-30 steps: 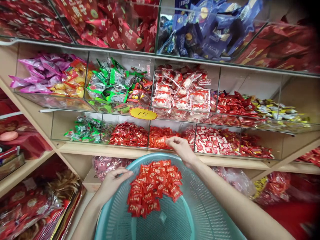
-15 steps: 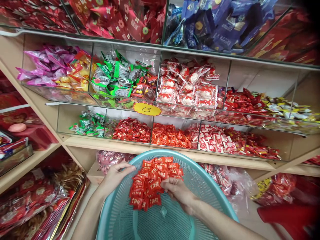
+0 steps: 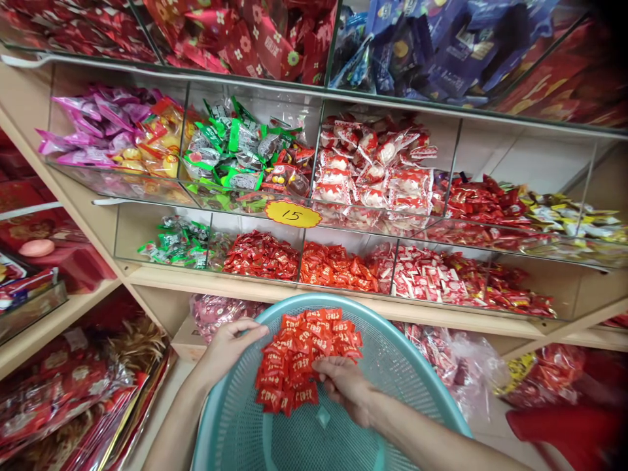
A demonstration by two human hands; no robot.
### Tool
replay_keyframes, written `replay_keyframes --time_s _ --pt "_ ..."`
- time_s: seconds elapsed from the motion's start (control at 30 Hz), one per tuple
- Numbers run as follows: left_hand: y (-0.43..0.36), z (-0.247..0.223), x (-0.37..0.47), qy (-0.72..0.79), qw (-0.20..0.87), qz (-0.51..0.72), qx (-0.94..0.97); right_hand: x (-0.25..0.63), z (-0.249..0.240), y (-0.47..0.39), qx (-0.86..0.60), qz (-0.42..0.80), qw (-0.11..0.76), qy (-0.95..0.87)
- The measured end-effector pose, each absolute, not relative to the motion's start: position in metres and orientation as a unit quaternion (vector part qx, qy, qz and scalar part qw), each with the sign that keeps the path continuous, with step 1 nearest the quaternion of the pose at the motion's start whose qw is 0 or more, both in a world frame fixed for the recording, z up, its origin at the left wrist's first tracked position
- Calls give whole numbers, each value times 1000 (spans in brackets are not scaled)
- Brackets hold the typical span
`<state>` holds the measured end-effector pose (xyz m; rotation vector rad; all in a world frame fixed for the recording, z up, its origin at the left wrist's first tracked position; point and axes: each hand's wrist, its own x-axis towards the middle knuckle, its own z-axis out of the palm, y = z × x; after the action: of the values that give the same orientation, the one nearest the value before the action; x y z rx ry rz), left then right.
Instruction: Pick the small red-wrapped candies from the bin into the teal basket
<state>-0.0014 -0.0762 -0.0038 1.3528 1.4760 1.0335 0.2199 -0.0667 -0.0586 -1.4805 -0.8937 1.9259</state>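
A round teal mesh plastic basket (image 3: 392, 333) stands in front of me. On its far left inside lies a pile of small red candy packets (image 3: 289, 356) with pale lettering. My left hand (image 3: 233, 340) grips the basket's left rim, its fingertips close to the pile's left edge. My right hand (image 3: 346, 383) reaches in over the right side, thumb and fingers pinched together at the right of the pile. They close on a red candy packet, though its outline is mostly hidden by the fingers.
Behind the basket rise shelves with clear-walled bins; red candies (image 3: 338, 265) fill one low bin. A yellow price tag (image 3: 293, 214) reads 15. Bagged goods (image 3: 436, 353) lie under the bottom shelf. A red object (image 3: 559, 425) is at right, red packages (image 3: 63, 399) at left.
The right hand has shifted slightly left and down over the candy packets. The left hand stays at the rim. The view has moved a little.
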Motion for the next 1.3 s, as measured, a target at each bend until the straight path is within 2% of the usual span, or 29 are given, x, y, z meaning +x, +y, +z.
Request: replay_keyframes --time_s 0.33,0.77,1.03,1.17,1.3 --pt "-75 -6 -2 586 432 420 542 216 -61 -67 -538 716 281 -346" --pt "-75 -7 -3 602 423 403 544 246 -37 -63 -600 598 306 -434" --pt "-73 -6 -3 625 408 392 538 274 22 -34 -493 387 340 -701" --pt "-72 -4 -3 645 396 380 532 277 56 8 -467 246 400 -749" --pt "-70 -6 -5 643 404 365 538 271 68 46 -463 143 439 -757"
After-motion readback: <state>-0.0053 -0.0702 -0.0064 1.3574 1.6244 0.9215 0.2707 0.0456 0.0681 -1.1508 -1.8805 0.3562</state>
